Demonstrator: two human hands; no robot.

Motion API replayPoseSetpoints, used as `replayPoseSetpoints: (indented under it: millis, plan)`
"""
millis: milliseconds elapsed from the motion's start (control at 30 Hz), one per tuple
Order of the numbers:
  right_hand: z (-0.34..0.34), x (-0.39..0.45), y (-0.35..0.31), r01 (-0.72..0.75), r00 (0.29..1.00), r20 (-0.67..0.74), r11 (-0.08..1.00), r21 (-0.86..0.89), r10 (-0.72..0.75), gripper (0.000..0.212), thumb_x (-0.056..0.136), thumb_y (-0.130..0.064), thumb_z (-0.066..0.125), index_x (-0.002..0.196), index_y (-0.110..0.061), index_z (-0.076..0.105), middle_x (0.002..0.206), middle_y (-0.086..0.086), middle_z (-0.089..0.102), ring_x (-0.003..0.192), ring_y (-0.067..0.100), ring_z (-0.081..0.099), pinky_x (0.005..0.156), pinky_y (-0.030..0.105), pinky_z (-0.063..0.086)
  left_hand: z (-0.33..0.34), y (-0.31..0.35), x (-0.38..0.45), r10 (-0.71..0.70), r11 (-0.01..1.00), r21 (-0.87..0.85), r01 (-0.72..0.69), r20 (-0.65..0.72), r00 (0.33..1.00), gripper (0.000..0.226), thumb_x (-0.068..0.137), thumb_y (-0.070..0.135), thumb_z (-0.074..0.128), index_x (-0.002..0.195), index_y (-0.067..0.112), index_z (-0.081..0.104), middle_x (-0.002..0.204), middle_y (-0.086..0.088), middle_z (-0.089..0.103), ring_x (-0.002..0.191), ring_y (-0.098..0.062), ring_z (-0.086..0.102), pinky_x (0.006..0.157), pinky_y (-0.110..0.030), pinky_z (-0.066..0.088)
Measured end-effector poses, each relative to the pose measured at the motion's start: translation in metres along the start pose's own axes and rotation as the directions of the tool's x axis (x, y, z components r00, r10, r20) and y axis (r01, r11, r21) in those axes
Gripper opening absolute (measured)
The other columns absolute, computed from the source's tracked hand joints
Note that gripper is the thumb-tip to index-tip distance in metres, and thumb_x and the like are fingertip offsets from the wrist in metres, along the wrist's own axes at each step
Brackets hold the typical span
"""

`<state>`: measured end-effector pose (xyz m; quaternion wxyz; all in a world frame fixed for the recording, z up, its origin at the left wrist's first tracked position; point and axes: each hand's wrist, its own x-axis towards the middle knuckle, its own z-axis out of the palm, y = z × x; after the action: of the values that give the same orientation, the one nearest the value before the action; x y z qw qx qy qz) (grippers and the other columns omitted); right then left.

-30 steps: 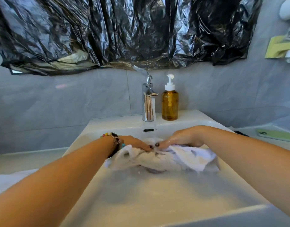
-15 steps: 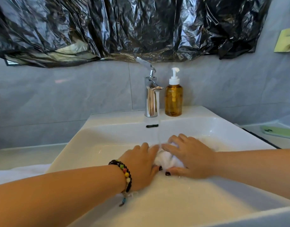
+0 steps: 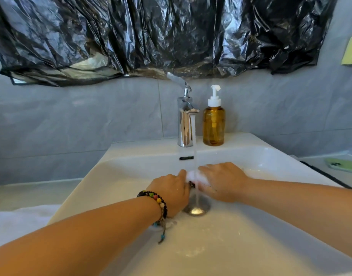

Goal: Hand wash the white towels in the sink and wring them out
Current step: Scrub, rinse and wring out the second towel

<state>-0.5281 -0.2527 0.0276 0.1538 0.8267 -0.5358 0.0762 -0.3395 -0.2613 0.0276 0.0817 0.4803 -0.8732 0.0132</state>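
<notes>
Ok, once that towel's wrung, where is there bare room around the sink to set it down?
The back ledge left of the faucet is bare; its right side holds the soap bottle. The basin floor near the camera is free. Crowded: the drain, where the left hand and right hand squeeze the towel under running water.

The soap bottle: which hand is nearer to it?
Right. The right hand grips the towel almost straight below the soap bottle; the left hand grips it further left, past the faucet.
</notes>
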Motion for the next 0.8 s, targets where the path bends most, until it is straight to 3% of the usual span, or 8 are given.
replayPoseSetpoints:
  millis: [133, 333, 433, 500, 567, 667, 733, 800]
  plan:
    - [-0.027, -0.004, 0.006, -0.133, 0.959, 0.282, 0.938, 0.319, 0.040, 0.049, 0.098, -0.058, 0.032, 0.122, -0.022, 0.055, 0.118, -0.001, 0.060, 0.107, 0.020, 0.056, 0.096, 0.039, 0.045, -0.021, -0.012, -0.001, 0.045, 0.984, -0.176, -0.002, 0.240, 0.970, 0.035, 0.102, 0.052, 0.035, 0.118, 0.022, 0.047, 0.104, -0.003, 0.063, 0.092, -0.023, 0.061, 0.084, -0.036, 0.052]
    - [-0.033, -0.008, 0.029, -0.263, 0.931, 0.353, 0.841, 0.473, 0.093, 0.027, 0.087, -0.058, 0.052, 0.104, -0.040, 0.061, 0.112, -0.013, 0.063, 0.103, 0.010, 0.057, 0.100, 0.033, 0.045, -0.066, -0.026, -0.014, -0.127, 0.981, -0.077, 0.176, 0.423, 0.897, 0.090, 0.076, 0.053, 0.078, 0.149, 0.035, 0.030, 0.144, 0.002, 0.045, 0.126, -0.022, 0.051, 0.106, -0.037, 0.045]
    - [-0.033, -0.003, 0.030, -0.279, 0.929, 0.352, 0.839, 0.467, 0.113, 0.027, 0.090, -0.052, 0.056, 0.096, -0.029, 0.069, 0.098, -0.006, 0.066, 0.091, 0.015, 0.059, 0.090, 0.031, 0.050, -0.070, -0.029, -0.023, -0.125, 0.972, -0.119, 0.200, 0.460, 0.879, 0.075, 0.084, 0.038, 0.076, 0.146, 0.032, 0.033, 0.138, 0.001, 0.053, 0.117, -0.020, 0.056, 0.098, -0.033, 0.051]
    - [-0.034, -0.001, 0.029, -0.264, 0.941, 0.314, 0.858, 0.441, 0.128, 0.034, 0.091, -0.047, 0.058, 0.076, -0.018, 0.067, 0.074, -0.001, 0.061, 0.069, 0.018, 0.051, 0.070, 0.031, 0.046, -0.070, -0.035, -0.023, -0.097, 0.983, -0.109, 0.149, 0.383, 0.919, 0.052, 0.092, 0.027, 0.068, 0.137, 0.032, 0.043, 0.125, 0.002, 0.062, 0.109, -0.015, 0.057, 0.092, -0.027, 0.048]
    - [-0.039, -0.003, 0.029, -0.260, 0.951, 0.269, 0.869, 0.421, 0.154, 0.045, 0.090, -0.047, 0.059, 0.066, -0.010, 0.061, 0.061, 0.001, 0.047, 0.059, 0.017, 0.038, 0.059, 0.031, 0.035, -0.073, -0.043, -0.022, -0.096, 0.941, -0.297, 0.161, 0.223, 0.970, 0.035, 0.094, 0.003, 0.051, 0.118, 0.028, 0.056, 0.099, 0.002, 0.068, 0.085, -0.012, 0.061, 0.074, -0.022, 0.049]
    - [-0.061, -0.008, 0.032, -0.281, 0.959, 0.155, 0.873, 0.398, 0.238, 0.052, 0.091, -0.045, 0.060, 0.052, -0.014, 0.046, 0.053, 0.001, 0.034, 0.053, 0.017, 0.029, 0.055, 0.031, 0.027, -0.089, -0.051, -0.025, -0.232, 0.586, -0.804, 0.100, -0.048, 0.972, 0.047, 0.088, -0.017, 0.029, 0.094, 0.017, 0.062, 0.070, -0.002, 0.058, 0.055, -0.016, 0.046, 0.051, -0.024, 0.041]
    - [-0.076, -0.013, 0.035, -0.337, 0.934, 0.049, 0.827, 0.450, 0.354, 0.057, 0.091, -0.039, 0.061, 0.045, -0.017, 0.036, 0.049, -0.002, 0.028, 0.051, 0.017, 0.025, 0.054, 0.030, 0.023, -0.093, -0.043, -0.032, -0.138, 0.454, -0.887, 0.083, 0.022, 0.990, 0.039, 0.091, -0.015, 0.037, 0.097, 0.016, 0.061, 0.069, -0.001, 0.062, 0.057, -0.015, 0.053, 0.054, -0.026, 0.047]
    - [-0.080, -0.018, 0.038, -0.413, 0.878, 0.004, 0.753, 0.513, 0.479, 0.060, 0.090, -0.034, 0.063, 0.041, -0.018, 0.032, 0.046, -0.005, 0.024, 0.050, 0.015, 0.023, 0.051, 0.029, 0.020, -0.083, -0.029, -0.040, 0.066, 0.703, -0.702, 0.115, 0.226, 0.972, 0.024, 0.090, 0.003, 0.061, 0.104, 0.022, 0.061, 0.088, 0.004, 0.068, 0.083, -0.012, 0.065, 0.075, -0.028, 0.056]
